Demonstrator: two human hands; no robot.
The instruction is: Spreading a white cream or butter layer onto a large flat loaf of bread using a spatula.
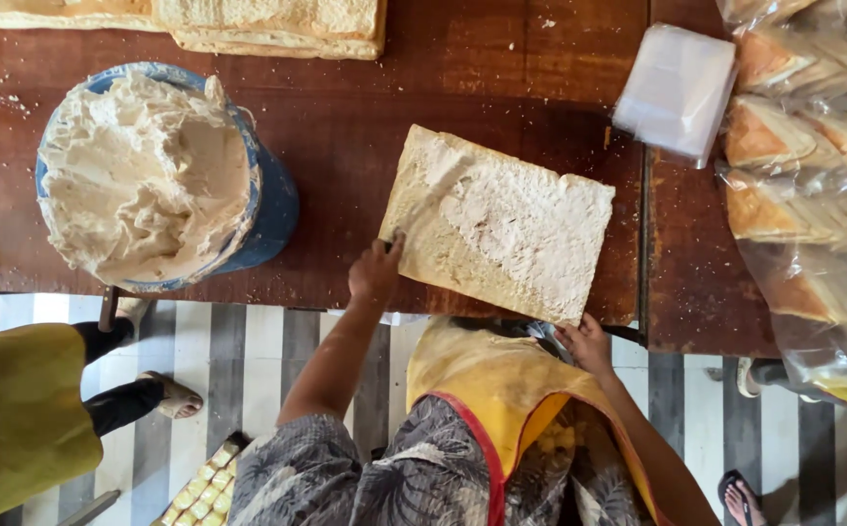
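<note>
One blue bucket (272, 209) holds pale cream (141, 175).

Right hand (587, 343) fingers under slab (501, 226) (hidden)

You look straight down on a dark reddish-brown wooden table (501, 68), its boards worn and dusted with pale crumbs. A narrow seam (645, 195) runs from the far edge to the near one, dividing the top into two sections. Below the near edge you see a floor (248, 356) of grey and white stripes running away from the table. The light is soft and even, with only faint shadows on the wood.
</note>
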